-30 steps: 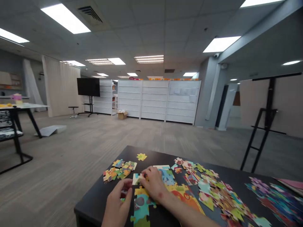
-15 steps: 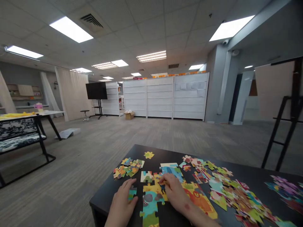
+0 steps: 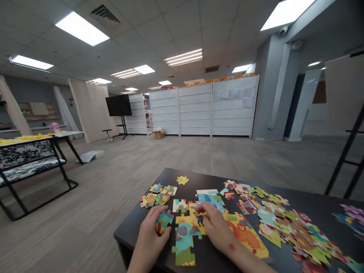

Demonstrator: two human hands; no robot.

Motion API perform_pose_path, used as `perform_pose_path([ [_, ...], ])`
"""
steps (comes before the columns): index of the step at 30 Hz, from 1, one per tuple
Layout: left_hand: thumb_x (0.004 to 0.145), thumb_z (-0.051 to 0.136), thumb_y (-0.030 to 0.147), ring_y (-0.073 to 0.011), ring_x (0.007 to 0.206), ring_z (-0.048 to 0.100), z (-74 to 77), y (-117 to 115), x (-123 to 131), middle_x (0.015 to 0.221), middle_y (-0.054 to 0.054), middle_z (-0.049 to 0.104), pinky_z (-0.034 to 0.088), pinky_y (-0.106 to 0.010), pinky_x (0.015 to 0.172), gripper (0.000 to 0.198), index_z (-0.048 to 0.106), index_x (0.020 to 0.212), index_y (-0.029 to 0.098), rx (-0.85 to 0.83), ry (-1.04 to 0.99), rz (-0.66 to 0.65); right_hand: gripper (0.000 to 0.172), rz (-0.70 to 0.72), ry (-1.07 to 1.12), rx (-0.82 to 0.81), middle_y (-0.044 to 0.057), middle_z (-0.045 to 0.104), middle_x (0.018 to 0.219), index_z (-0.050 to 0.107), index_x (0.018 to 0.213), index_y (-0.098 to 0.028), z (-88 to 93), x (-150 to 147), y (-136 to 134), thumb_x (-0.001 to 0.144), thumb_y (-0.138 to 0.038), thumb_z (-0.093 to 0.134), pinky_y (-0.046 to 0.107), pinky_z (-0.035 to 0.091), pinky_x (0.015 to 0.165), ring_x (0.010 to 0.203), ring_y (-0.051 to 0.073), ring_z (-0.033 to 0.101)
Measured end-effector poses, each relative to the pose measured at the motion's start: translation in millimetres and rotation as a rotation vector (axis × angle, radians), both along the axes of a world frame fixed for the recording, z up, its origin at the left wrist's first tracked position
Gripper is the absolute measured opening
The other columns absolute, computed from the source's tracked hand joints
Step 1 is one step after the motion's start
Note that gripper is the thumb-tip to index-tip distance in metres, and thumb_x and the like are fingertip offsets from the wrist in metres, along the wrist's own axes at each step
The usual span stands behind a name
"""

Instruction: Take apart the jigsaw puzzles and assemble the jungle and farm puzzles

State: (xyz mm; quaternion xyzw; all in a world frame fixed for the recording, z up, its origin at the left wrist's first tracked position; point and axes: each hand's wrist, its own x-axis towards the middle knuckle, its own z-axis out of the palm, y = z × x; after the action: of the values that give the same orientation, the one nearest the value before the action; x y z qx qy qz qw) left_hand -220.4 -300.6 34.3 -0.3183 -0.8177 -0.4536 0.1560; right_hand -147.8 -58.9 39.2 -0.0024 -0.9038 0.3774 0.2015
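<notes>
Our left hand [image 3: 150,233] curls its fingers [image 3: 153,217] around a teal jigsaw piece [image 3: 164,222]; our right hand's [image 3: 216,227] fingertips [image 3: 200,208] rest on the assembled puzzle [image 3: 184,242], grip unclear, near the black table's [image 3: 159,178] front edge.

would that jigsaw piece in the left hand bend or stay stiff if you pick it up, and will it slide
The jigsaw piece in the left hand will probably stay stiff: it looks like thick card and doesn't droop where it sticks out of the grip. It's likely light for its size. Being flat, it would probably slide on the black table rather than roll.
</notes>
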Motion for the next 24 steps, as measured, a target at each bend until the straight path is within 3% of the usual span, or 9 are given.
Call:
perform_pose_path([
  [3,0.077,0.063,0.020,-0.0291,0.118,0.063,7.0,11,11,0.125,-0.011,0.065,0.053,-0.043,0.100,0.045,0.064,0.121,0.022,0.033,0.041,-0.032,0.023,0.014,0.038,0.009,0.008,0.067,0.095,0.061,0.091,-0.020,6.9,7,-4,0.086,-0.013,0.039,0.039,0.047,0.088,0.095,0.024,0.062],
  [6,0.080,0.062,0.017,-0.0286,0.125,0.058,6.6,27,26,0.134,-0.011,0.059,0.049,-0.043,0.105,0.049,0.060,0.129,0.024,0.030,0.092,-0.099,0.024,0.070,0.052,-0.034,0.008,0.069,0.100,0.064,0.110,-0.021,14.3,17,-14,0.095,-0.031,0.048,0.039,0.046,0.091,0.097,0.025,0.063],
  [8,0.080,0.060,0.013,-0.0282,0.129,0.054,3.7,36,34,0.138,-0.011,0.056,0.048,-0.044,0.107,0.054,0.057,0.133,0.026,0.011,0.120,-0.141,0.031,0.151,0.009,-0.110,0.004,0.070,0.094,0.061,0.122,-0.023,18.0,22,-21,0.093,-0.032,0.054,0.033,0.049,0.082,0.088,0.022,0.065],
  [11,0.082,0.060,0.013,-0.0289,0.134,0.048,2.0,41,40,0.141,-0.011,0.053,0.044,-0.046,0.110,0.056,0.056,0.135,0.028,-0.027,0.125,-0.175,0.031,0.172,-0.035,-0.186,-0.001,0.066,0.079,0.062,0.119,-0.024,22.9,24,-22,0.090,-0.024,0.053,0.026,0.044,0.064,0.070,0.017,0.060],
  [15,0.092,0.058,0.026,-0.0287,0.129,0.051,8.5,29,33,0.135,-0.011,0.057,0.044,-0.045,0.108,0.037,0.060,0.129,0.026,-0.045,0.044,-0.171,0.024,0.074,-0.036,-0.200,-0.003,0.057,0.071,0.065,0.108,-0.021,29.1,30,5,0.092,-0.029,0.049,0.026,0.041,0.062,0.065,0.015,0.052],
  [19,0.094,0.049,0.022,-0.0261,0.117,0.059,16.4,9,20,0.123,-0.009,0.065,0.047,-0.041,0.101,0.031,0.063,0.121,0.024,-0.076,-0.073,-0.134,0.024,0.060,-0.116,-0.133,-0.004,0.052,0.067,0.065,0.104,-0.022,22.6,44,32,0.093,-0.033,0.047,0.026,0.038,0.059,0.062,0.015,0.049],
  [24,0.084,0.054,0.015,-0.0226,0.094,0.065,23.4,5,26,0.100,-0.005,0.071,0.052,-0.032,0.081,0.031,0.069,0.110,0.022,-0.143,-0.206,-0.166,0.025,0.099,-0.149,-0.131,-0.003,0.058,0.074,0.062,0.112,-0.022,8.3,49,24,0.094,-0.035,0.050,0.027,0.041,0.062,0.067,0.017,0.054],
])
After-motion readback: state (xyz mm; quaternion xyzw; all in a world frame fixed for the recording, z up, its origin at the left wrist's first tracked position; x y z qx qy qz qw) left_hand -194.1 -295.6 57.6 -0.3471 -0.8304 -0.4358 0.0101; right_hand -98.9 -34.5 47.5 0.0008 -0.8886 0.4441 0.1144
